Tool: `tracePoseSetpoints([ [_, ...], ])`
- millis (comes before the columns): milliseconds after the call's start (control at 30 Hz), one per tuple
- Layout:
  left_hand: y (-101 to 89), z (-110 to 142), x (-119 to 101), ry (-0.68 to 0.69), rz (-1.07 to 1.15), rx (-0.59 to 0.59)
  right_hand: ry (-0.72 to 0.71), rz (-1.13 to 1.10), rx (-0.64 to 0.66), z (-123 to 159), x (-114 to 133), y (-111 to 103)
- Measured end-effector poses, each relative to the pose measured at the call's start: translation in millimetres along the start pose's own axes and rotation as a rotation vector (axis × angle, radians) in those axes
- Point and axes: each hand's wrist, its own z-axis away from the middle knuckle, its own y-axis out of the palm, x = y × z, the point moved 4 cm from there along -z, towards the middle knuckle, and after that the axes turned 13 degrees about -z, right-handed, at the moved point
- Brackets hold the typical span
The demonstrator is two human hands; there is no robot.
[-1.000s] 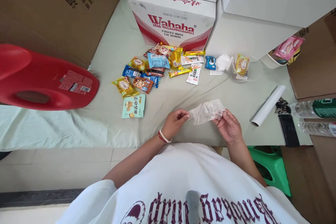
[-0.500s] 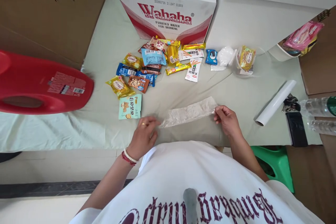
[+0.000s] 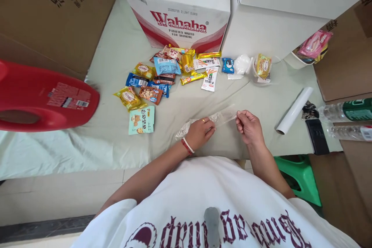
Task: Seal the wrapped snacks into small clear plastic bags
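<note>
A long, narrow clear plastic bag [image 3: 224, 116] lies stretched between my two hands, close to the table's near edge. Its right end is pinched between the thumb and fingers of my right hand [image 3: 249, 127]. My left hand [image 3: 200, 133], with a ring and bracelets, is closed over the middle of the bag; its fingertips are partly hidden. Crumpled plastic sticks out to the left beneath that hand. The nearest snack is a mint-green packet [image 3: 142, 120], lying flat to the left. Beyond it sits a pile of wrapped snacks [image 3: 167, 66] in yellow, blue and brown.
Behind the snacks stands a Wahaha carton [image 3: 180, 19]. A red jug [image 3: 69, 100] is at left. To the right are a clear cup [image 3: 260, 77] holding a snack, a white roll [image 3: 295, 110], keys [image 3: 309, 111], a black phone-like object [image 3: 317, 136] and plastic bottles [image 3: 334, 113].
My left hand has moved right, from the bag's left end to its middle, and closed over it. My right hand still pinches the right end. The view has shifted slightly.
</note>
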Motion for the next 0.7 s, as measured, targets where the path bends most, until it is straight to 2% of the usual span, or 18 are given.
tracePoseSetpoints([
  [133, -3.0, 6.4, 10.5, -0.104, 0.239, -0.043, -0.017, -0.031, 0.010, -0.5, -1.9, -0.1],
  [233, -10.2, 13.8, 13.5, -0.173, 0.292, -0.064, 0.021, -0.052, 0.039, -0.3, -7.2, 4.8],
  [333, -12.8, 20.9, 16.7, -0.301, 0.383, -0.072, 0.074, -0.076, 0.094, 0.8, -8.8, 11.5],
  [467, -8.2, 26.8, 21.8, -0.526, 0.691, -0.063, 0.071, -0.109, 0.187, 4.3, -4.4, 18.0],
  [600, -8.6, 23.9, 23.7, -0.712, 1.013, -0.182, -0.016, 0.005, 0.209, 10.6, -9.5, 22.1],
  [700, -14.0, 14.6, 16.8, -0.722, 1.176, -0.243, -0.043, 0.124, 0.224, 15.7, -24.1, 29.4],
])
